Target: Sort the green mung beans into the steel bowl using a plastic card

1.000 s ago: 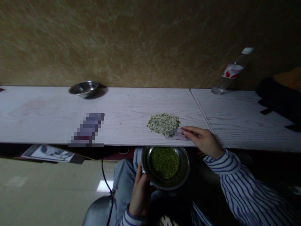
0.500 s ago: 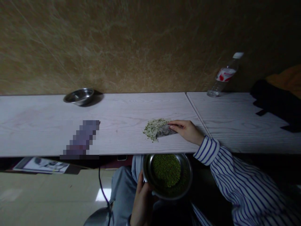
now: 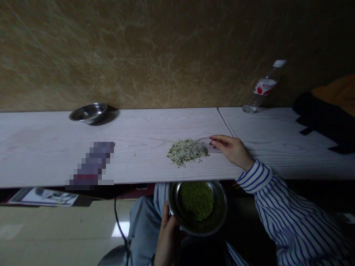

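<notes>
My left hand (image 3: 168,229) grips the left side of a steel bowl (image 3: 222,216) in front of the table edge, over my lap. Inside lie many small green beans (image 3: 197,201), apparently mung beans. Over the tabletop, my right hand (image 3: 231,149) pinches a thin see-through plastic sheet (image 3: 205,142) between thumb and fingers. Its far edge rests at the right part of a spread pile of white grains and green beans (image 3: 183,152). The grains look like rice, though they are too small to be sure.
A second steel bowl (image 3: 90,113) stands by the wall at the left. Nearer lies a blurred-out flat object (image 3: 93,162). A plastic bottle (image 3: 263,87) and dark cloth (image 3: 318,114) are at the right. A black cable (image 3: 118,218) hangs below the table edge.
My right hand has moved right and drawn the plastic sheet back from the pile, tilting it. More of the pile shows, spread farther right. My left hand and its bowl stay put.
</notes>
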Motion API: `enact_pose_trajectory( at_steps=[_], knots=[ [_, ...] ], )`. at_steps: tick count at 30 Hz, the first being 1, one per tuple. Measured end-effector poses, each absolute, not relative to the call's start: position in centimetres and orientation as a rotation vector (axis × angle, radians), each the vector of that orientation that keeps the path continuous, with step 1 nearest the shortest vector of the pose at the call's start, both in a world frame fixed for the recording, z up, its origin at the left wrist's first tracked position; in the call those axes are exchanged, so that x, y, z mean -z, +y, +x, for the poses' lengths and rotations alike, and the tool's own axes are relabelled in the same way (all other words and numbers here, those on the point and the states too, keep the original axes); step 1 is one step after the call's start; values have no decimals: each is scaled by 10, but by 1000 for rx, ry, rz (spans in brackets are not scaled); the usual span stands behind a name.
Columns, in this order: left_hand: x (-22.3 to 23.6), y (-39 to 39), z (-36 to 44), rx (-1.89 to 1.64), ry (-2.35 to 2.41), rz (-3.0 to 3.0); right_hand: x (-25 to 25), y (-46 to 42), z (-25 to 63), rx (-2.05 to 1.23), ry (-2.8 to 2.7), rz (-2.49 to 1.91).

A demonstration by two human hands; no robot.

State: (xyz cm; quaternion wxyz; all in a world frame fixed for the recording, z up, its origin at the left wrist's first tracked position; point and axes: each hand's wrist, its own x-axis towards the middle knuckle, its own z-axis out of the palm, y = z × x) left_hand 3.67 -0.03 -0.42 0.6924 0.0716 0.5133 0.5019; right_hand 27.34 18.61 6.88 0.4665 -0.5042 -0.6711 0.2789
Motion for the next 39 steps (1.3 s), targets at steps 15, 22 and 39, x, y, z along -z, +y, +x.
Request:
enact_pose_trajectory(
  at_steps=[15,22,39],
  knots=[
    [-6,-1,44,-1121,1153,181,-55,191,320,-589,-1499,-1453],
    [-7,0,44,-1106,1137,179,-60,179,315,-607,-1623,-1426],
    [-9,-2,50,-1093,1175,179,-60,147,325,-582,-1480,-1494]
  ],
)
